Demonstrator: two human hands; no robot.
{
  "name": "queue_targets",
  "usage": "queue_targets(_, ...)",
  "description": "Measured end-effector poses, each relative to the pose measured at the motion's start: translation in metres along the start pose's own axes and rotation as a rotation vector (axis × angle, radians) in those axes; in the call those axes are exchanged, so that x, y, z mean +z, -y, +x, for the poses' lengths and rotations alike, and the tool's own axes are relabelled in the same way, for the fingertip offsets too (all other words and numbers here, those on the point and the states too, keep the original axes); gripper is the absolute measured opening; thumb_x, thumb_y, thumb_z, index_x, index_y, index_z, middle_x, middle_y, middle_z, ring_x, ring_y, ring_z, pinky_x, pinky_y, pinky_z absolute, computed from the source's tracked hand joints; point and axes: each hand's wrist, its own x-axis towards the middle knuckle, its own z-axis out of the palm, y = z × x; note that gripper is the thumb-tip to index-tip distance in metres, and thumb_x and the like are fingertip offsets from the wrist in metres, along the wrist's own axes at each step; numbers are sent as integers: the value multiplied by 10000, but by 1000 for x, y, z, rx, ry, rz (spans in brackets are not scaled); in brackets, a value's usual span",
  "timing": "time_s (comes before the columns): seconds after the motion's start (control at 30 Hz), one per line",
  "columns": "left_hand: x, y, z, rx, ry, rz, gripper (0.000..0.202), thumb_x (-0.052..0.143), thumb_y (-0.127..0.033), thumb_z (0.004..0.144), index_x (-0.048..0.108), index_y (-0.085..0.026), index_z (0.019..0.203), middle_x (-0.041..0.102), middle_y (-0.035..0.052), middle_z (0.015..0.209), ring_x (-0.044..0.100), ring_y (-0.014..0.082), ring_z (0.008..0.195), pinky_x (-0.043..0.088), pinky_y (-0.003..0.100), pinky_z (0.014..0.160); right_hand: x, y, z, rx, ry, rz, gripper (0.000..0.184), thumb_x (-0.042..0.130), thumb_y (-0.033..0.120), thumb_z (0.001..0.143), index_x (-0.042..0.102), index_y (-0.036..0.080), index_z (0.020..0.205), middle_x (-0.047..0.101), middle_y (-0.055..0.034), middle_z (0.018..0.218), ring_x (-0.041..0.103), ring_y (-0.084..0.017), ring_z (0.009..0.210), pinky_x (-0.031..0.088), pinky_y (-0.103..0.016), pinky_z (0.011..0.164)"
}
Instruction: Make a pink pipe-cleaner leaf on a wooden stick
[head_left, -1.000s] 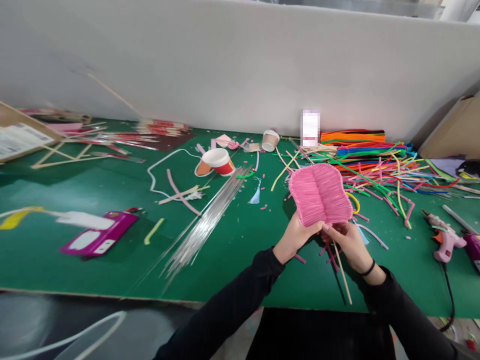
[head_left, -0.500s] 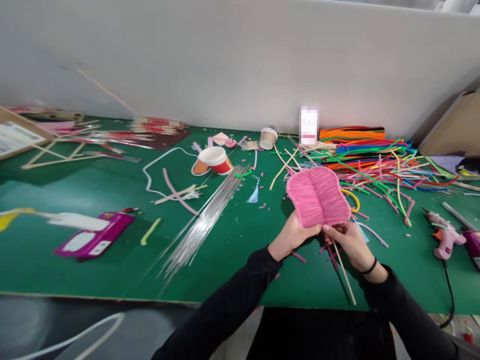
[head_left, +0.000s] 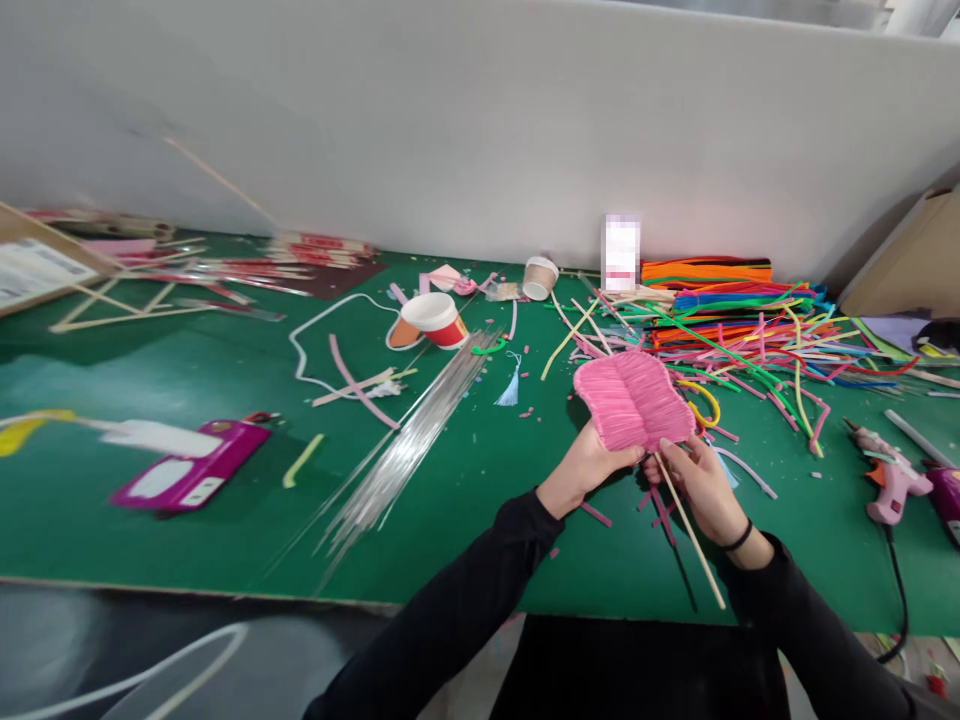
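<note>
A pink fan-shaped piece (head_left: 634,400), its face covered in fuzzy pipe-cleaner strands with a crease down the middle, is held up over the table. My left hand (head_left: 589,470) grips its lower left edge, thumb toward the front. At the bottom right, my right hand (head_left: 701,485) pinches the edge where a thin wooden stick (head_left: 691,535) meets it. The stick slants down toward the table's front edge; its upper end is hidden behind the pink piece. Pink pipe-cleaner scraps (head_left: 663,515) lie below the hands.
Colourful pipe cleaners (head_left: 750,325) pile up at the back right. A pink glue gun (head_left: 889,475) lies at right, its cord hanging off the edge. Metal wires (head_left: 424,440), a red-white paper cup (head_left: 436,320), a blue tassel (head_left: 510,385) and a purple box (head_left: 196,465) are spread leftward.
The pink piece has tipped back and lowered a little, its top edge now further down. My right thumb has moved up onto its lower edge. The stick's lower end has swung slightly right.
</note>
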Motion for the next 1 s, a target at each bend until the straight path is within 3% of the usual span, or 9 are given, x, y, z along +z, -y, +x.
queue_targets(0.23,1,2,0,-58,-23,-33,467,825,-254,585,603,-127,976,673,16,730,564,118,558,466,253,547,-2,-5,6,-37,-75,17,360,834,458,589,688,188,776,728,-12,751,677,-159,667,561,-295,687)
queue_targets(0.57,0,-5,-1,-136,26,38,357,811,-227,593,644,-113,888,677,36,737,582,129,589,496,273,582,-5,-6,6,-43,-90,63,361,861,406,565,704,167,785,737,-26,765,679,-154,664,568,-285,696)
queue_targets(0.73,-2,-4,-1,-137,42,8,374,825,-254,607,661,-112,912,684,45,751,578,137,597,477,286,598,-4,1,5,21,-46,61,339,868,398,556,694,182,751,731,-13,753,685,-150,676,577,-288,735)
queue_targets(0.9,-3,-5,-1,-123,68,-2,387,826,-271,615,672,-120,936,695,43,759,582,141,600,453,272,579,-3,7,5,91,96,-51,356,842,454,590,718,164,754,733,-40,719,691,-178,658,578,-312,701)
queue_targets(1.0,-3,-5,-1,-165,93,5,375,820,-281,632,679,-118,938,705,52,759,600,147,599,477,281,587,-4,8,7,112,92,-35,329,842,459,590,729,171,702,731,-37,696,679,-161,627,571,-289,683)
